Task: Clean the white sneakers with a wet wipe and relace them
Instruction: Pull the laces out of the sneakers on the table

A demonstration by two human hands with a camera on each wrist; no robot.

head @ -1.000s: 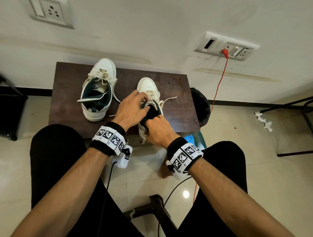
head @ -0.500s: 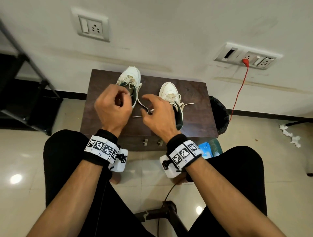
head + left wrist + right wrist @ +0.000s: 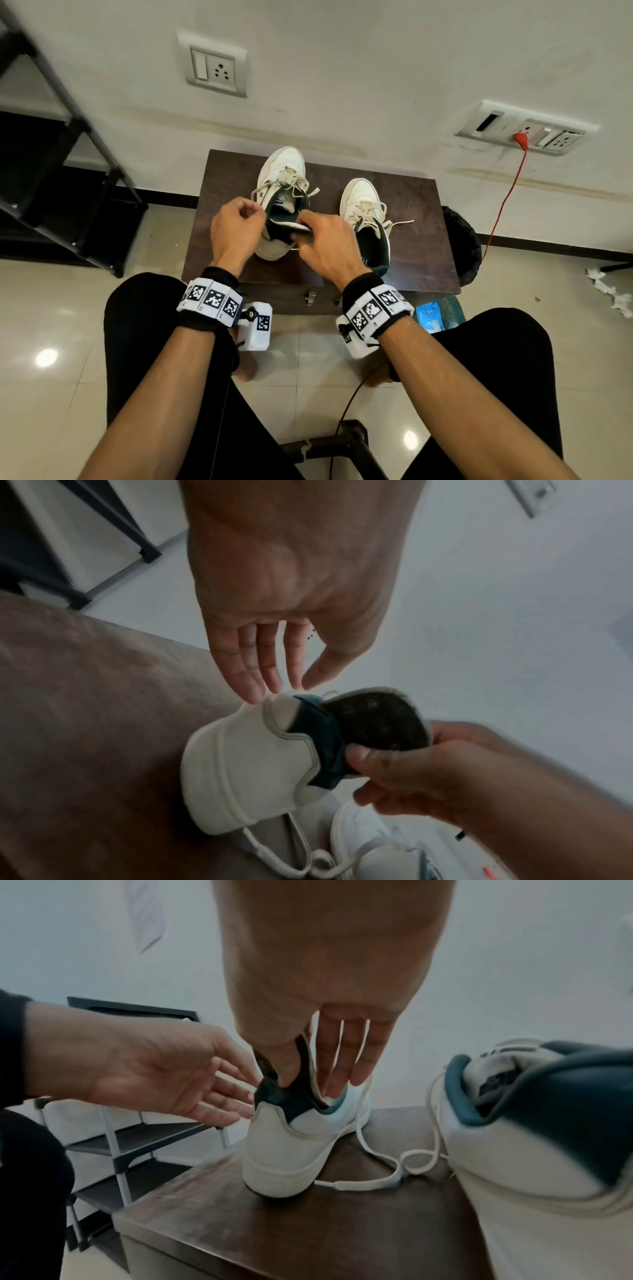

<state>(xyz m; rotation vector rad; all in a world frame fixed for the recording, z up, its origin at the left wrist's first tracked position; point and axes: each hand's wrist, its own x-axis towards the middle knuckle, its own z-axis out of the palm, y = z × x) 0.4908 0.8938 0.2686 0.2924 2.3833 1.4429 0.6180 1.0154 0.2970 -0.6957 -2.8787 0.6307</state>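
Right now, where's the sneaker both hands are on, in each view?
Head: sneaker, left one on the table, behind the hands.
Left wrist: centre, heel toward the camera.
Right wrist: centre, under the right hand's fingers.
Shared landmark: its dark heel collar.

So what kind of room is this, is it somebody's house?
Probably a room in a home. Two sneakers sit on a small dark wooden table against a plain wall with switch sockets, above a shiny tiled floor.
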